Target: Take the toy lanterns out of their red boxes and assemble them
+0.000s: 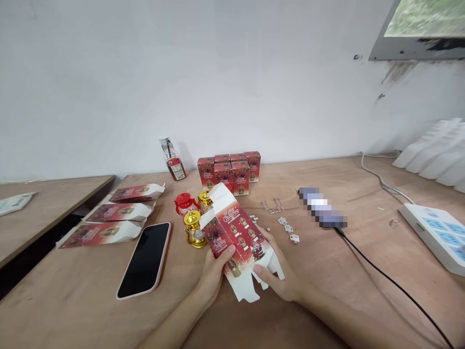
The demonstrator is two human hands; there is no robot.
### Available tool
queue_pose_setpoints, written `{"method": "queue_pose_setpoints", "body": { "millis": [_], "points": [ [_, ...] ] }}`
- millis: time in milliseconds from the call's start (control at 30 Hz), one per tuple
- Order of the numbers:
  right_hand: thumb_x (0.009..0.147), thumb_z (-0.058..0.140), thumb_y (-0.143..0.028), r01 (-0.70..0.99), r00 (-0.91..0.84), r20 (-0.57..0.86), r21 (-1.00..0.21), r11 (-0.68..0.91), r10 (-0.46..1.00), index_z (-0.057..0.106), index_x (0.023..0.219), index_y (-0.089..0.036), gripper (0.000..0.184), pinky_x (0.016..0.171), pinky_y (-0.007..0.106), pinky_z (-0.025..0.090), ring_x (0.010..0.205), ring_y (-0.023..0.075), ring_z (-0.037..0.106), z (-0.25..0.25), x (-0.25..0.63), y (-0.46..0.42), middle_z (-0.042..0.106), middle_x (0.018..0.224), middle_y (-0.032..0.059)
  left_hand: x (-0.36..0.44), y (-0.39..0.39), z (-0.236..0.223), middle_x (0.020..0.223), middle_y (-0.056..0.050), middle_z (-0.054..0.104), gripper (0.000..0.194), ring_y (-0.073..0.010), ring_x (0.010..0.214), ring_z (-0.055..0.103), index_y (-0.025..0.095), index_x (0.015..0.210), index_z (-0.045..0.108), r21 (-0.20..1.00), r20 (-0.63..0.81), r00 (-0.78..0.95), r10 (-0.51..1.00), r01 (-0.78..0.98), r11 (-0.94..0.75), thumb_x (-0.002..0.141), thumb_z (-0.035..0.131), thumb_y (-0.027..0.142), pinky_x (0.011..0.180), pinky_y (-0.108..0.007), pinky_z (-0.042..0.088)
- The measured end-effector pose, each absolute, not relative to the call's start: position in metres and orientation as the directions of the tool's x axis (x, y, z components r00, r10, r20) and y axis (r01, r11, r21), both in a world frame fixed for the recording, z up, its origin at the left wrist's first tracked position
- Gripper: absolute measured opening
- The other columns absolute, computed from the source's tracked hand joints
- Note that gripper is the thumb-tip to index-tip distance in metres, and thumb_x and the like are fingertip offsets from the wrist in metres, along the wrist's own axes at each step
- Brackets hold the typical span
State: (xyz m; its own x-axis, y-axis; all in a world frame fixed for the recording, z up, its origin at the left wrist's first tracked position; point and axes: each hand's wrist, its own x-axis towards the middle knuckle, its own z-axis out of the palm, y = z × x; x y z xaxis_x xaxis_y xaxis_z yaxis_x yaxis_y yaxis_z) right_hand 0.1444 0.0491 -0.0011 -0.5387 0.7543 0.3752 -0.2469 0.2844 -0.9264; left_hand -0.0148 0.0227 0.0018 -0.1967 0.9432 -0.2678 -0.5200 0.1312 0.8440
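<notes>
Held a red-printed, white-flapped cardboard carton (238, 237) at a slant above a reddish-brown wooden tabletop (327, 271), with the left hand (212, 269) partly closed on the near-left side, thumb on the print, and the right hand (285, 281) curled around the right edge, thumb on the lower end. Had open wood to the right of the right hand, as far as a thin black cable (392, 276), and tighter quarters just beyond the left hand, beside two shiny gold lanterns (193, 219) and a red lantern (186, 201). Saw a dark gap (14, 276) along the table edge, well left of the left hand. Noted glossy glass on a pink-rimmed black phone (145, 261) left of that hand, creased card in three part-flattened red cartons (116, 213) farther out, crisp corners on small red boxes (240, 178) beyond both hands, and bent metal wires (272, 209) ahead of the right hand. Could not make out most fingers behind the carton, nor a pixel-blurred phone (321, 208) ahead and right of the right hand.
</notes>
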Motion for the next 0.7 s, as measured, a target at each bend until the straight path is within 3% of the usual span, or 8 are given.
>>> {"method": "queue_pose_setpoints", "body": {
  "millis": [100,233,367,700],
  "points": [
    [0.085,0.054,-0.040,-0.241,-0.524,0.391,-0.920,0.309,0.757,0.018,0.141,-0.026,0.068,0.091,0.037,0.049,0.106,0.0220,0.060,-0.001,0.145,0.049,0.053,0.127,0.0120,-0.015,0.023,0.002,0.093,-0.010,0.073,0.054,-0.0267,0.086,0.068,0.014,0.097,0.066,0.838,-0.268,-0.185,0.945,-0.529,0.134,0.053,0.082,0.041,0.082,-0.036,0.053],
    [0.085,0.053,-0.041,-0.141,-0.506,0.387,-0.919,0.370,0.771,0.024,0.139,-0.024,0.063,0.088,0.035,0.051,0.101,0.0217,0.061,0.002,0.148,0.049,0.053,0.127,0.0123,-0.015,0.022,0.004,0.093,-0.010,0.073,0.054,-0.0273,0.088,0.068,0.013,0.095,0.066,0.836,-0.265,-0.176,0.948,-0.533,0.135,0.052,0.082,0.043,0.084,-0.037,0.052],
    [0.086,0.052,-0.040,-0.033,-0.497,0.424,-0.881,0.472,0.757,0.028,0.137,-0.022,0.059,0.089,0.036,0.050,0.107,0.0237,0.058,0.001,0.150,0.053,0.053,0.128,0.0128,-0.015,0.022,0.004,0.094,-0.010,0.072,0.052,-0.0274,0.089,0.067,0.013,0.094,0.067,0.833,-0.268,-0.180,0.946,-0.537,0.133,0.053,0.081,0.042,0.086,-0.037,0.051],
    [0.088,0.048,-0.039,-0.010,-0.504,0.568,-0.757,0.653,0.650,0.022,0.141,-0.023,0.061,0.095,0.037,0.046,0.115,0.0245,0.053,-0.012,0.151,0.061,0.050,0.130,0.0117,-0.017,0.021,0.000,0.097,-0.012,0.072,0.055,-0.0293,0.094,0.066,0.013,0.098,0.066,0.829,-0.255,-0.172,0.952,-0.546,0.124,0.053,0.082,0.041,0.088,-0.039,0.050]
  ]
}}
